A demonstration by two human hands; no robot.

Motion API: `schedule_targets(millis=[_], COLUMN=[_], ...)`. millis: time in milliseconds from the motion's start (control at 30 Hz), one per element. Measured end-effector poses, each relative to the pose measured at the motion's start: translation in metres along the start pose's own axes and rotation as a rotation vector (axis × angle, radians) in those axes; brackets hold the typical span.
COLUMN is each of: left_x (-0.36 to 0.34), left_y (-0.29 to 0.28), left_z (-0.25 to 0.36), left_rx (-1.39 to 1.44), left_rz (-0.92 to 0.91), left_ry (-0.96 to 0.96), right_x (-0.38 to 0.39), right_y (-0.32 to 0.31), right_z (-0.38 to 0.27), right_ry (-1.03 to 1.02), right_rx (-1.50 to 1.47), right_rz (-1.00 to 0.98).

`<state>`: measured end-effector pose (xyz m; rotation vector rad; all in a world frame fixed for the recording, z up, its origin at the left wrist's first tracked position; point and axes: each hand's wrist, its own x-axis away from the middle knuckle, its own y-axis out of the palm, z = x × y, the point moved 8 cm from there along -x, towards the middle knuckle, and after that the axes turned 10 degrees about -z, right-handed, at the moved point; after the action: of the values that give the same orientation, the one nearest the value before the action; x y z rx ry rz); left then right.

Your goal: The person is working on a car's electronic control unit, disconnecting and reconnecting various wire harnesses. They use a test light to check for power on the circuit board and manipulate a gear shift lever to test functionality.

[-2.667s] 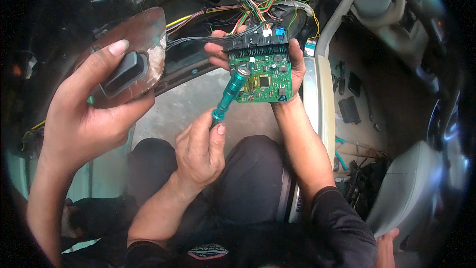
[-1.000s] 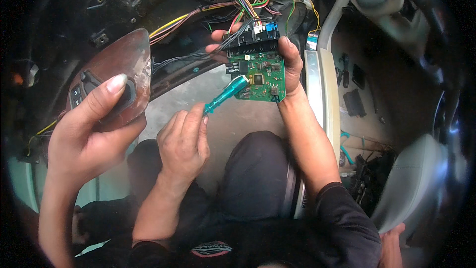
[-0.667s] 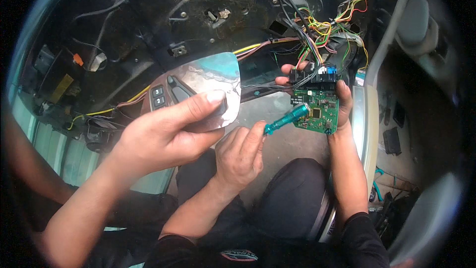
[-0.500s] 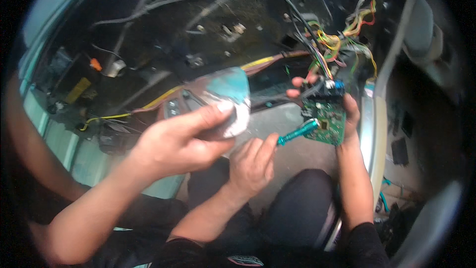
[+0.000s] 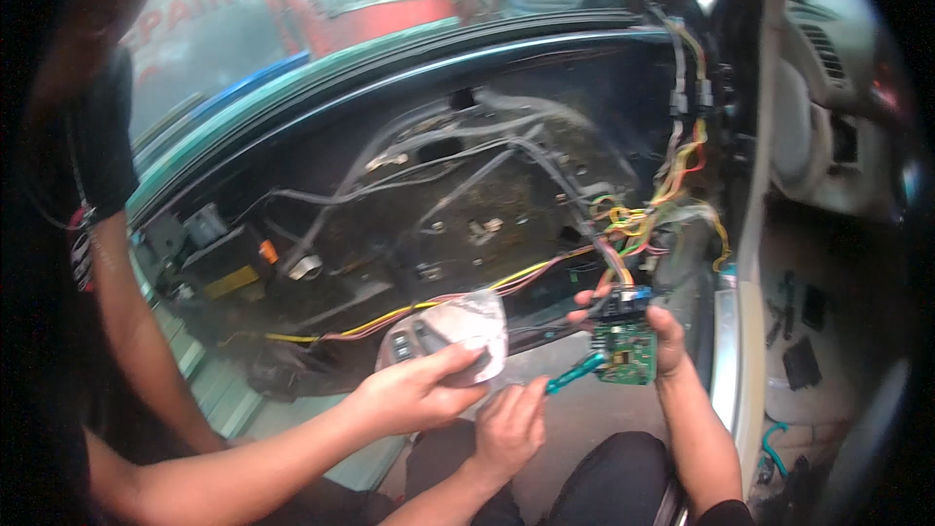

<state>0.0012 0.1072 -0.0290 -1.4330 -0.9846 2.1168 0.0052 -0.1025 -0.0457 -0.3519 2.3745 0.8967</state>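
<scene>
My left hand point(image 5: 510, 426) is closed around a slim teal tool point(image 5: 577, 373), perhaps a screwdriver; its exact kind is unclear. The tool's far end lies at the left side of a green circuit board point(image 5: 631, 356). My right hand point(image 5: 670, 343) grips that board by its edges, with fingertips showing on both sides. Coloured wires run into a black connector point(image 5: 621, 306) at the board's upper end. Left of my hands, another person's hand point(image 5: 429, 388) holds a switch panel point(image 5: 411, 343) with a pale, shiny end piece.
The stripped door point(image 5: 429, 205) stands in front, its wiring bundle point(image 5: 487, 287) stretched across it. Coloured wires point(image 5: 643, 224) hang by the hinge side. At left stands the other person point(image 5: 107, 185). The car's sill point(image 5: 726, 370) and interior are at right, with loose dark parts point(image 5: 802, 363) on the floor.
My view has tilted up, so the hands and door sit lower and the window and mirror show. The board and teal tool stay in my hands; the other person still holds the switch panel.
</scene>
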Motion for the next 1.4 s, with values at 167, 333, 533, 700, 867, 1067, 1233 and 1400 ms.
schedule_targets(millis=[167,333,533,700,867,1067,1233,1400], left_x=[-0.002,-0.002,-0.005,0.01,0.02,0.018,0.016,0.017], left_y=[0.012,0.013,0.031,0.011,0.059,0.071,0.075,0.073], left_z=[0.002,0.001,-0.005,-0.033,-0.052,-0.036,-0.02,-0.052], left_rx=[0.025,0.003,-0.02,0.305,1.27,1.069,0.722,1.095], left_rz=[-0.088,-0.077,-0.141,0.009,0.071,-0.109,-0.206,-0.116], left_ry=[0.008,0.036,0.053,-0.292,-0.738,-0.652,-0.431,-0.686], right_x=[-0.003,-0.002,0.008,-0.009,-0.002,-0.002,-0.004,-0.004], right_y=[0.003,-0.003,-0.017,0.001,-0.008,-0.008,-0.006,-0.003], right_z=[-0.004,-0.001,0.001,0.003,0.007,0.004,0.006,0.004], right_ry=[-0.034,-0.045,-0.024,-0.05,-0.04,-0.026,-0.053,-0.06], right_rx=[-0.002,0.003,-0.058,-0.055,-0.022,0.008,-0.118,-0.151], right_rz=[-0.057,-0.085,-0.085,-0.123,-0.084,-0.074,-0.092,-0.125])
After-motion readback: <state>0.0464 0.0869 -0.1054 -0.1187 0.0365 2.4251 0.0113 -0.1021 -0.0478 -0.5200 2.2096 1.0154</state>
